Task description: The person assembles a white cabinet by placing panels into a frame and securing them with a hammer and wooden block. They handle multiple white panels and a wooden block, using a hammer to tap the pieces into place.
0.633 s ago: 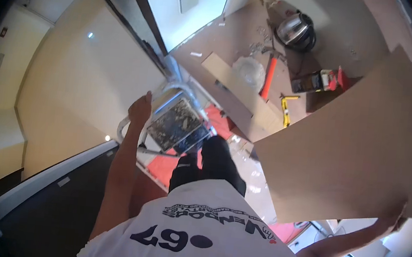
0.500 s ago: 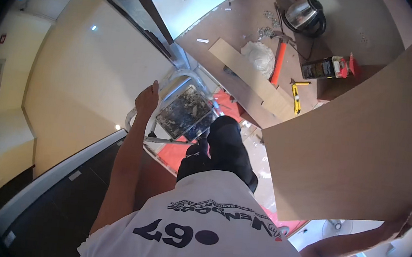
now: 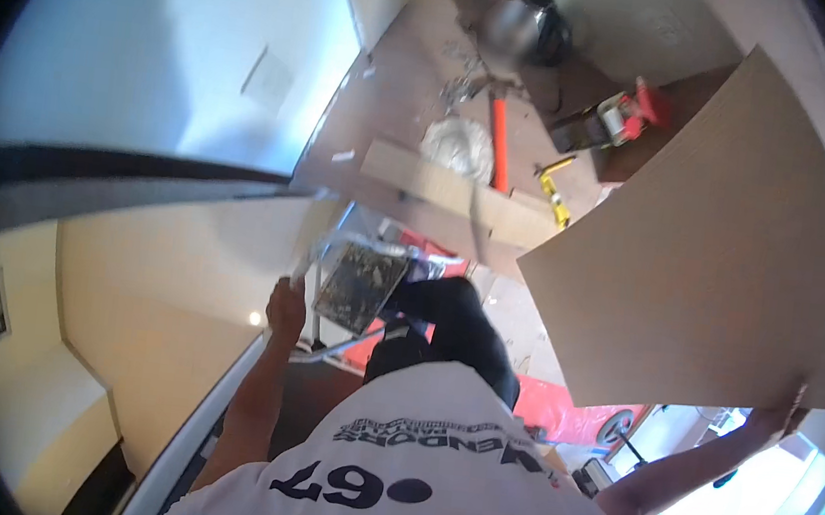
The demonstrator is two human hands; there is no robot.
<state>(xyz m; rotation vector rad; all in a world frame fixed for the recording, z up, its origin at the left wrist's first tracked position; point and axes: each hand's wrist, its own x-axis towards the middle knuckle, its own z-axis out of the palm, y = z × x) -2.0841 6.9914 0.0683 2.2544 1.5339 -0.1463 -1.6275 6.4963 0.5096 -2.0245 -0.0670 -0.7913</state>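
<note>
My right hand [image 3: 780, 417] grips the lower edge of a large thin brown wooden panel [image 3: 699, 258], held up tilted at my right side. Its fingertips show on the panel's face, while the rest of the grip is behind it. On the left, my left hand [image 3: 287, 307] is closed around the pale metal rail of a stepladder [image 3: 361, 287]. The ladder's dark step is spattered with paint. My legs, in dark trousers, are beside that step.
Ahead, a worktop holds a wood strip [image 3: 439, 195], a whitish scalloped object [image 3: 459, 149], an orange-handled hammer [image 3: 500, 144], a yellow cutter [image 3: 554, 197], a kettle [image 3: 532, 27] and a dark box [image 3: 592, 126]. Red sheeting [image 3: 562, 414] covers part of the floor.
My view has turned, with a pale door panel filling more of the upper left. My left hand has come down onto the ladder rail. The panel stays in my right hand, shifted slightly.
</note>
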